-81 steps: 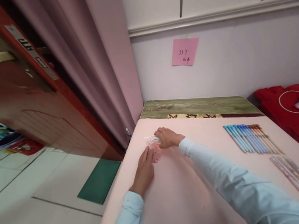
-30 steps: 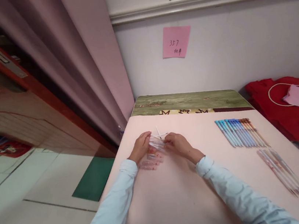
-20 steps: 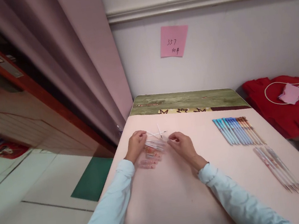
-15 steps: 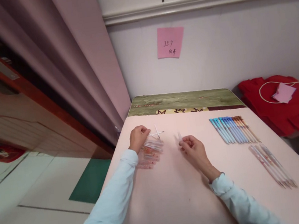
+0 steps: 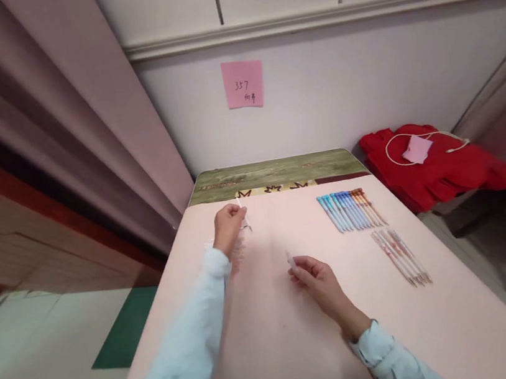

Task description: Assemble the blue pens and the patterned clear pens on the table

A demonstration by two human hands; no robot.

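My left hand (image 5: 229, 227) pinches a thin white pen refill (image 5: 240, 202) between thumb and fingers, near the table's far left. Beneath that hand lie several clear pen barrels (image 5: 239, 249), mostly covered by the hand and wrist. Over the middle of the table, my right hand (image 5: 317, 281) is closed on a short translucent whitish pen part (image 5: 290, 258), which points up and away. Its lower end is hidden by the fingers, so I cannot tell exactly which part it is.
To the right on the pink tabletop (image 5: 275, 349) lies a row of blue, violet and brown pens (image 5: 350, 210). Several whitish pens (image 5: 401, 256) lie nearer. A red cloth (image 5: 381, 165) with a white cable (image 5: 392, 154) is beyond the right edge. A pink note (image 5: 242, 84) hangs on the wall.
My left hand has risen from the barrels towards the crossed refills and now pinches one. My right hand has drawn nearer me with the whitish part. The view has swung right.
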